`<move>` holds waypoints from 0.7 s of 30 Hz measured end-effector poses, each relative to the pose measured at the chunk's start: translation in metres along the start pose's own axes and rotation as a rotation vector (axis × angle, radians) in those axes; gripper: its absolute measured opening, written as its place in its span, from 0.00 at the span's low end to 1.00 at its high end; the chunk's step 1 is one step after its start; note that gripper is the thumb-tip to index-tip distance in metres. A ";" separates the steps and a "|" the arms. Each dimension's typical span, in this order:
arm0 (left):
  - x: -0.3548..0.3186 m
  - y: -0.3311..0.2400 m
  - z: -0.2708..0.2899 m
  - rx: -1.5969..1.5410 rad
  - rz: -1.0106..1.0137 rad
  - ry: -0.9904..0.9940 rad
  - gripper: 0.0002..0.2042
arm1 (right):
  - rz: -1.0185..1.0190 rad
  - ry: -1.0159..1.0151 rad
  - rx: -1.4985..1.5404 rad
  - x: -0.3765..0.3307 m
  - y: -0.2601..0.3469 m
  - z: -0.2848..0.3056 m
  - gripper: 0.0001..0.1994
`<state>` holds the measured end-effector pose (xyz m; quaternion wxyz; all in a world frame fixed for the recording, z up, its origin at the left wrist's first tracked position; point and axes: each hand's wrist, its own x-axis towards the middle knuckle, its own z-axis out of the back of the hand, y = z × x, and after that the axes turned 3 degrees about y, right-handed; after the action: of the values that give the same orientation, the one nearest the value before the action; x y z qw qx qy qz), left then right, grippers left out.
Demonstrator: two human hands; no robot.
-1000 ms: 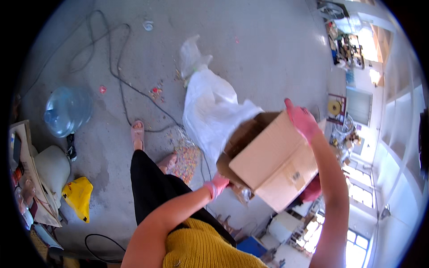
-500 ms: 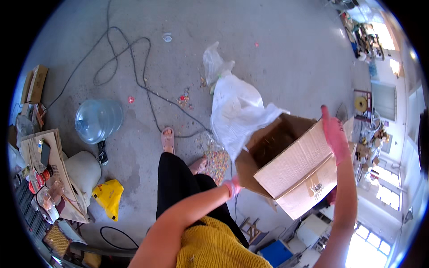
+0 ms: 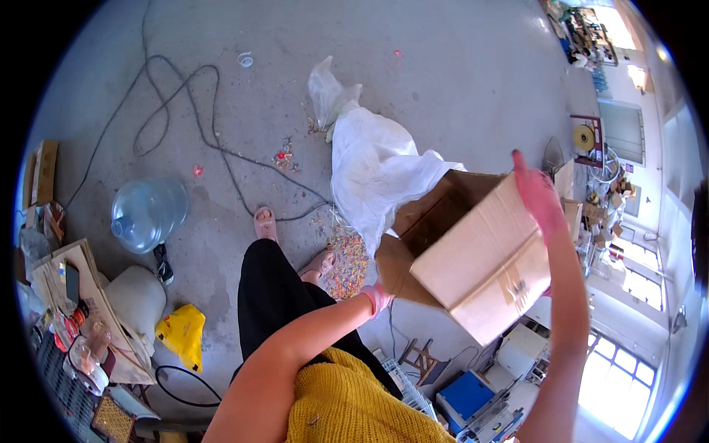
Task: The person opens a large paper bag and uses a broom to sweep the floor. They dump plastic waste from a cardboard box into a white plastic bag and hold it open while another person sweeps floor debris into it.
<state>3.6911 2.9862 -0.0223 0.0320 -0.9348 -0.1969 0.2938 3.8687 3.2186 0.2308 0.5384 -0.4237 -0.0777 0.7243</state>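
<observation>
Tilted on its side, an open cardboard box [image 3: 480,269] hangs between my two pink-gloved hands. My left hand [image 3: 379,297] grips its near-left flap, the fingers partly hidden. My right hand [image 3: 539,196] holds the upper right edge, one finger sticking up along it. The box's mouth faces a white woven sack [image 3: 369,151], which lies on the floor and touches or overlaps the far flap. Inside, the box is dark, and I cannot make out its contents. Small multicoloured bits [image 3: 347,262] are heaped on the floor by my foot, below the sack.
A dark cable [image 3: 229,159] loops over the floor to the sack. At left are a large blue water bottle [image 3: 150,214], a yellow plastic bag [image 3: 182,336] and a cluttered table [image 3: 55,277]. A wooden stool [image 3: 421,362] and blue-topped equipment [image 3: 467,395] stand beyond the box.
The whole view has shifted, so floor things appear farther left. The box remains in both hands, tilted beside the sack, with only a slight shift in position.
</observation>
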 end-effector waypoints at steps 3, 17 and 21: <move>0.007 -0.003 -0.004 0.015 -0.025 0.019 0.14 | -0.059 0.153 -0.040 0.006 -0.017 -0.011 0.28; -0.003 -0.005 0.048 -0.394 0.095 0.144 0.18 | -0.568 -0.160 1.258 -0.161 -0.026 -0.124 0.17; -0.018 -0.031 0.040 -0.247 0.138 0.057 0.15 | -0.776 -0.435 1.924 -0.195 0.022 -0.111 0.26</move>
<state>3.6440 3.0052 -0.0403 -0.0981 -0.9510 -0.1658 0.2420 3.9427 3.0067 0.2517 0.8160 0.3736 0.3037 0.3197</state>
